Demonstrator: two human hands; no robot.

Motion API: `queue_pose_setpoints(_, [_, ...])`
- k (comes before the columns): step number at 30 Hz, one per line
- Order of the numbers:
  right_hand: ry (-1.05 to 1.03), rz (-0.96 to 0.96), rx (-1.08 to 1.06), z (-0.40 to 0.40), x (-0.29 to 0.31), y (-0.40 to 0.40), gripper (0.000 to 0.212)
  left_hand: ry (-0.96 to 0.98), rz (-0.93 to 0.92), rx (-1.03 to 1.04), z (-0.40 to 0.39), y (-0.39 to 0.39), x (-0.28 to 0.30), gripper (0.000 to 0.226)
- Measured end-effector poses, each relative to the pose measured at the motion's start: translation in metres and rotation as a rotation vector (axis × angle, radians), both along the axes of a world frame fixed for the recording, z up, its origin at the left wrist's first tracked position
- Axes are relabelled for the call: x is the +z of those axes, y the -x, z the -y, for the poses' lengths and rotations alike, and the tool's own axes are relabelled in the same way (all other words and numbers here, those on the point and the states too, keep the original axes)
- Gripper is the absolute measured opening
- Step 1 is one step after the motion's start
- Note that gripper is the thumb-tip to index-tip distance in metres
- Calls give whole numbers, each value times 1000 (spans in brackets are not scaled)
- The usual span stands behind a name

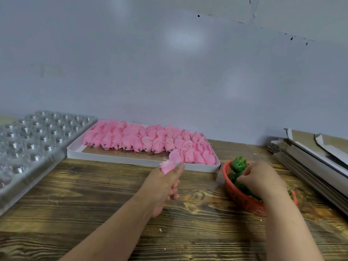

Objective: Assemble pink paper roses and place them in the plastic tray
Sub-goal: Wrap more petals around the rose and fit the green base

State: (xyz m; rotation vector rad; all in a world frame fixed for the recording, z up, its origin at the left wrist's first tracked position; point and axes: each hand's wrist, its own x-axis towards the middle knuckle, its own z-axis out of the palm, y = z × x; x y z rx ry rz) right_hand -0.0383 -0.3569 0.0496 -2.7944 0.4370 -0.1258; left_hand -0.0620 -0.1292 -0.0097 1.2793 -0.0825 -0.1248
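Gripping a rose (pixel 167 167) upright in the left hand (pixel 165 183); right hand (pixel 263 180), nearer the basket (pixel 243 199), pinching green bases (pixel 238 164) lying right of the rose.

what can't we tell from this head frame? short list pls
- Right hand, head view: fingertips buried among the green pieces in the red basket; whether it pinches one cannot be told.
- Pink rose: lower part hidden inside the left hand.
- Clear plastic tray: cut off by the left edge; glare hides what the cells hold.
- Cardboard stack: cut off by the right edge.
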Motion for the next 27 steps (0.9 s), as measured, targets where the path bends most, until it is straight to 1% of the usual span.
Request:
queue_pose_setpoints(2, [38, -72, 60, -1, -1, 0, 16, 5, -3, 4, 0, 0, 1, 33])
queue_pose_setpoints(4, [80, -97, 89, -3, -2, 0, 12, 1, -9, 6, 0, 1, 1, 32])
queue_pose_setpoints(7, [83, -73, 75, -6, -4, -1, 15, 17, -30, 18, 0, 0, -2, 30])
queue_pose_setpoints(9, [82, -52, 80, -5, -4, -1, 17, -7, -29, 17, 1, -1, -5, 32])
queue_pose_setpoints(16, [79, -61, 96, -7, -5, 0, 16, -51, -20, -14, 4, -1, -9, 37])
queue_pose_setpoints(19, [80, -26, 84, -7, -6, 0, 16, -60, -29, -3, 4, 0, -8, 36])
queue_pose_setpoints(24, [-14, 65, 22, -3, -4, -1, 15, -68, -42, 18, 6, 0, -8, 31])
queue_pose_setpoints(27, [-135, 168, -22, 0, -4, -3, 15, -63, -61, 36, 5, -1, -8, 31])
